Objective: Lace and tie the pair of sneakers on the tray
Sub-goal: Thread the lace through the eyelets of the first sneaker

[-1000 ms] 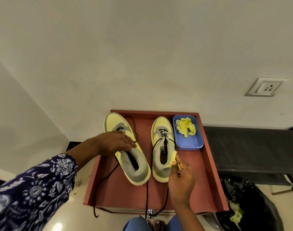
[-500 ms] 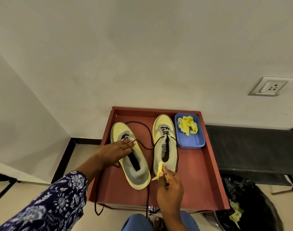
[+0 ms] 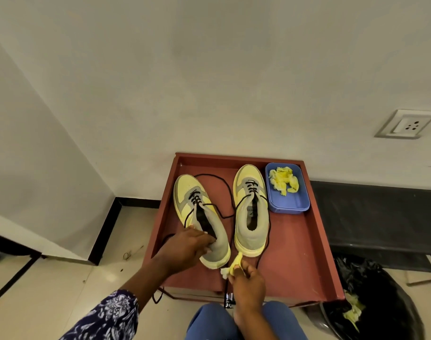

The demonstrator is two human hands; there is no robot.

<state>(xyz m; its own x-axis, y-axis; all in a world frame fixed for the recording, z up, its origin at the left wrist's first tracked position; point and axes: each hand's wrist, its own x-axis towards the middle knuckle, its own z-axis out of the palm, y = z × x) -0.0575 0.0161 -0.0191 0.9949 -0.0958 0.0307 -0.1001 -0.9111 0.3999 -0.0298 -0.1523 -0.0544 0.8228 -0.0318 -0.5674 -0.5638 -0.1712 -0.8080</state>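
Since half a second ago my right hand (image 3: 247, 283) has drawn back from the heel of the right sneaker (image 3: 251, 212) toward the tray's near edge, and it still pinches the yellow paper wad (image 3: 234, 265) between fingertips and thumb, the wad now just clear of that heel. My left hand (image 3: 185, 249) has slid from the tongue of the left sneaker (image 3: 199, 217) down to its collar, where the curled fingers grip the grey rim on the near left side.

Both sneakers stand on the red tray (image 3: 317, 253), toes toward the far edge, the left one angled a little to the left, the right one straight. Black laces (image 3: 224, 192) are threaded through only the lowest eyelets on each; the loose lengths loop between the shoes and trail over the tray's near edge. At the far right corner, just beside the right sneaker's toe, sits a blue tub (image 3: 289, 204) with more yellow wads in it. Off the tray's near right corner is a black bin bag (image 3: 381, 303) holding yellow scraps
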